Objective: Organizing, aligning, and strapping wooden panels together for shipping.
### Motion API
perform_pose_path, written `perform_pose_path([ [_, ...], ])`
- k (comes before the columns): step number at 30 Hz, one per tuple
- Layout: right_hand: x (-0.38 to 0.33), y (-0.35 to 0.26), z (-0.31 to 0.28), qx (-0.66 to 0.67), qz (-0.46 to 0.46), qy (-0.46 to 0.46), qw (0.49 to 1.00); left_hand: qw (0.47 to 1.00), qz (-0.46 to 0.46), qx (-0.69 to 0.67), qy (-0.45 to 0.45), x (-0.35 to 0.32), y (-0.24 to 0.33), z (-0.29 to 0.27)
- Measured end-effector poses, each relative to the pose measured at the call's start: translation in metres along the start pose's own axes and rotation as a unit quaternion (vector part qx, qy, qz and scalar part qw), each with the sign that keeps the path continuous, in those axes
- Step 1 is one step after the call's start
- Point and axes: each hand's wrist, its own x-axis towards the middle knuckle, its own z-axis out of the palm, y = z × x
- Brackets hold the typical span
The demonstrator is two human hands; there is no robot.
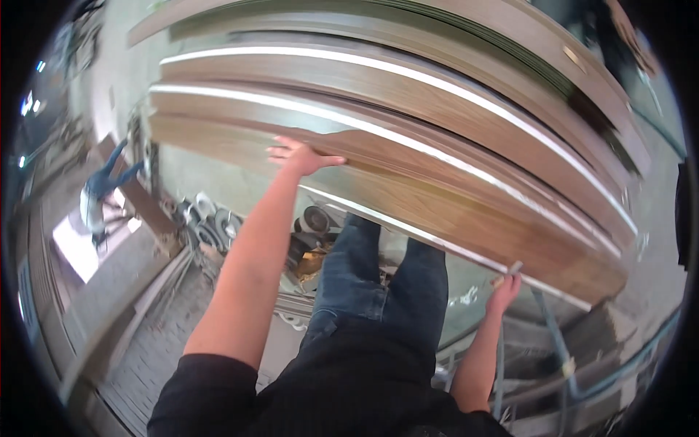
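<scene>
Long wood-grain boards lie side by side in front of me. The nearest board (466, 226) has a white strip (393, 213) along its near edge. My left hand (302, 156) rests on this board left of its middle, fingers and thumb spread. At the right part of the near edge is my right hand (504, 291), its fingers closed. A small pale piece (515, 268) shows at its fingertips, too blurred to name. Another wood-grain board (422, 95) with a white edge strip lies beyond.
Farther off are more long brown panels (466, 36). Round grinder-like parts (317, 218) lie below the boards, left of my legs. A blue metal tube frame (557, 335) stands at the lower right. Grey planks (116, 291) lie on the left. An arm (628, 33), apparently another person's, shows at top right.
</scene>
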Motion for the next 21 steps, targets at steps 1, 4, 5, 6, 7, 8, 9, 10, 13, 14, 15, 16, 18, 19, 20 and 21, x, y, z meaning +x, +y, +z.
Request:
perform_pose_path([
  [1,0.003,-0.008,-0.003,0.011,0.012,-0.019,1.0,1.0,0.0,-0.013,-0.002,-0.002,-0.001,-0.004],
  [4,0.005,-0.033,0.01,-0.043,-0.089,-0.134,0.986,0.999,-0.01,-0.04,-0.004,-0.005,-0.007,-0.011],
  [5,-0.001,-0.045,0.024,-0.057,-0.11,-0.154,0.98,0.999,-0.007,-0.039,-0.014,-0.005,-0.012,-0.013],
  [6,-0.006,-0.058,0.037,-0.037,-0.114,-0.173,0.978,0.998,-0.017,-0.055,-0.008,-0.005,-0.013,-0.013],
  [7,-0.004,-0.062,0.045,-0.05,-0.137,-0.206,0.968,0.998,-0.008,-0.064,-0.017,-0.006,-0.015,-0.013],
  [8,-0.004,-0.067,0.053,-0.063,-0.16,-0.238,0.956,0.997,0.001,-0.074,-0.025,-0.006,-0.017,-0.015],
  [9,-0.006,-0.072,0.06,-0.076,-0.152,-0.257,0.951,0.996,-0.006,-0.089,-0.019,-0.008,-0.017,-0.015],
  [10,-0.012,-0.08,0.073,-0.145,-0.233,-0.237,0.932,0.995,0.01,-0.099,-0.01,-0.012,-0.017,-0.014],
  [13,-0.035,-0.101,0.107,-0.213,-0.286,-0.227,0.906,0.99,0.047,-0.128,0.021,-0.02,-0.03,-0.011],
  [14,-0.037,-0.1,0.111,-0.195,-0.265,-0.206,0.922,0.987,0.074,-0.134,0.038,-0.023,-0.034,-0.008],
  [15,-0.038,-0.093,0.115,-0.173,-0.242,-0.186,0.936,0.981,0.097,-0.155,0.068,-0.02,-0.043,-0.001],
  [16,-0.032,-0.086,0.114,-0.186,-0.243,-0.174,0.936,0.973,0.121,-0.174,0.097,-0.016,-0.052,0.008],
  [18,-0.016,-0.066,0.102,-0.205,-0.25,-0.116,0.939,0.961,0.159,-0.181,0.137,-0.016,-0.066,0.02],
  [19,-0.014,-0.058,0.1,-0.225,-0.248,-0.065,0.94,0.925,0.22,-0.231,0.205,-0.011,-0.078,0.026],
  [20,-0.018,-0.052,0.102,-0.228,-0.233,-0.027,0.945,0.88,0.278,-0.277,0.269,-0.003,-0.094,0.031],
  [21,-0.017,-0.042,0.097,-0.229,-0.236,-0.007,0.944,0.848,0.297,-0.313,0.307,0.003,-0.105,0.035],
])
